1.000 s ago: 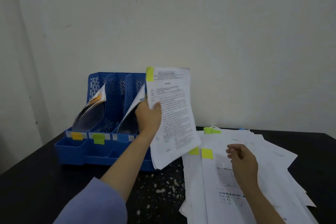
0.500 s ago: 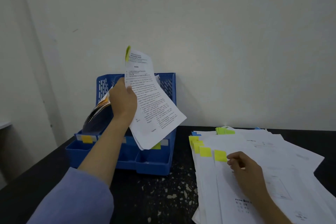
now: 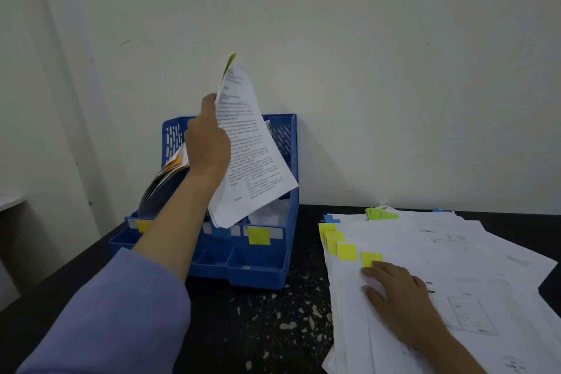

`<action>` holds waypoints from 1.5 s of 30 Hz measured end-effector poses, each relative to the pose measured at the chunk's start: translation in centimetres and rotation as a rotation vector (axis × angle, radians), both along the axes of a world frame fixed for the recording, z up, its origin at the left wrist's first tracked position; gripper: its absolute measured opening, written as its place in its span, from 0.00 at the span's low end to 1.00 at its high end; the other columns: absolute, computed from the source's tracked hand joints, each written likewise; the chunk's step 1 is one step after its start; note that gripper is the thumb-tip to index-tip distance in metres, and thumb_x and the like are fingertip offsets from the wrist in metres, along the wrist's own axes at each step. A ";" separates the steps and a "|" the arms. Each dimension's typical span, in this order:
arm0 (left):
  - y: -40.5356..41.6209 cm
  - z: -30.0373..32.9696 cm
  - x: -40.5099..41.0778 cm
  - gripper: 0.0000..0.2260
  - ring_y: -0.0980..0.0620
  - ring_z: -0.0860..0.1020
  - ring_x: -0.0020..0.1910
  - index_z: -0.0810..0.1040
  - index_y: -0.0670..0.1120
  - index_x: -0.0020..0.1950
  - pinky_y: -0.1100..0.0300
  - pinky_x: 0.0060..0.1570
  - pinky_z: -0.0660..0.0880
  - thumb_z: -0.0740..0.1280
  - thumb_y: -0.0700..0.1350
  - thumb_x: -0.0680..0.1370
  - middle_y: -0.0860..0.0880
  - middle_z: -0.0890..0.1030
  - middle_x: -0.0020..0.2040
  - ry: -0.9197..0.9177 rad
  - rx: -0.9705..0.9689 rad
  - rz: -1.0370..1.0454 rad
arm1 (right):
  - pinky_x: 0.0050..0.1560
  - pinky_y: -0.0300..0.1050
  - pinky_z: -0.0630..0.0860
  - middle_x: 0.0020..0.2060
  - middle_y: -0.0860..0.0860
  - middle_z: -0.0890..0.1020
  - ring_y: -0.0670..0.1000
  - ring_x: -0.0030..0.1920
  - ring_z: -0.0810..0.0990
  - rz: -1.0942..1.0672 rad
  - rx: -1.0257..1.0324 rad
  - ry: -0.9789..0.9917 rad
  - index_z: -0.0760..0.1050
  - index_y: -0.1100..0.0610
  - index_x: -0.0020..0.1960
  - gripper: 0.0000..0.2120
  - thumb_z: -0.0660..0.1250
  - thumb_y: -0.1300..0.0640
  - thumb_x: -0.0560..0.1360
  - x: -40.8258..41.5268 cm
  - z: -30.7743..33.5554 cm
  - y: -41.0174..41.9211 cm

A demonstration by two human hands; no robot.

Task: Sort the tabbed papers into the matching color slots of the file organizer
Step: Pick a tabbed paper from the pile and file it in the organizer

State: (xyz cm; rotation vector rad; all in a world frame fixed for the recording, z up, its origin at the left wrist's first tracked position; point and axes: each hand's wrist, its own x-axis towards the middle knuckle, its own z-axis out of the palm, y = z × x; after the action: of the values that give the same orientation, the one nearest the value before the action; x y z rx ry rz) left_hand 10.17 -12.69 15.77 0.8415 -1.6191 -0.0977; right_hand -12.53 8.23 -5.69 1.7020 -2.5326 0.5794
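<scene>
Head view: the left hand (image 3: 206, 143), gripping the green-tabbed paper (image 3: 252, 155), has swung it above the organizer (image 3: 258, 267) at centre frame, ready to slot, while the right hand (image 3: 397, 297) rests flat on the stack (image 3: 455, 252).

The left hand (image 3: 206, 143) is raised, arm outstretched, its grip closed; the right hand (image 3: 394, 291) lies flat, fingers relaxed.

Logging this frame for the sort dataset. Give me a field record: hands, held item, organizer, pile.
left hand: grips a sheaf of printed papers, raised above the organizer
held tab: green, at the top corner
right hand: rests flat on the paper pile
file organizer: blue, against the wall, yellow label on the right slot
pile tabs: mostly yellow, some green and blue further back
</scene>
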 end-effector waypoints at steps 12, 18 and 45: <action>2.4 -6.4 -6.1 0.23 0.41 0.71 0.61 0.62 0.42 0.73 0.49 0.56 0.72 0.57 0.32 0.78 0.38 0.72 0.64 -0.139 -0.083 -0.035 | 0.68 0.42 0.55 0.69 0.38 0.63 0.42 0.70 0.59 0.011 -0.027 -0.003 0.63 0.39 0.67 0.17 0.54 0.44 0.79 0.1 0.0 0.1; 1.0 -6.2 -5.3 0.23 0.43 0.71 0.49 0.67 0.40 0.70 0.57 0.49 0.73 0.57 0.28 0.75 0.38 0.68 0.55 0.192 -0.063 0.109 | 0.67 0.43 0.55 0.68 0.38 0.64 0.42 0.70 0.60 0.002 -0.040 -0.014 0.64 0.39 0.66 0.16 0.55 0.44 0.79 0.1 0.0 -0.1; 0.1 -5.9 -3.0 0.05 0.50 0.69 0.33 0.76 0.39 0.40 0.64 0.29 0.60 0.66 0.39 0.75 0.42 0.73 0.47 -0.059 0.018 0.163 | 0.66 0.43 0.56 0.67 0.37 0.65 0.42 0.68 0.62 0.002 -0.058 -0.011 0.65 0.39 0.65 0.15 0.56 0.45 0.78 -0.2 -0.1 -0.2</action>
State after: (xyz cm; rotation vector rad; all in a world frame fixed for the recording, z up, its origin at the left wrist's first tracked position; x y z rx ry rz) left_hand 7.17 -12.62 9.90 0.9944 -1.6005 0.0279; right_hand -12.70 8.01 -5.77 1.6869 -2.4962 0.6567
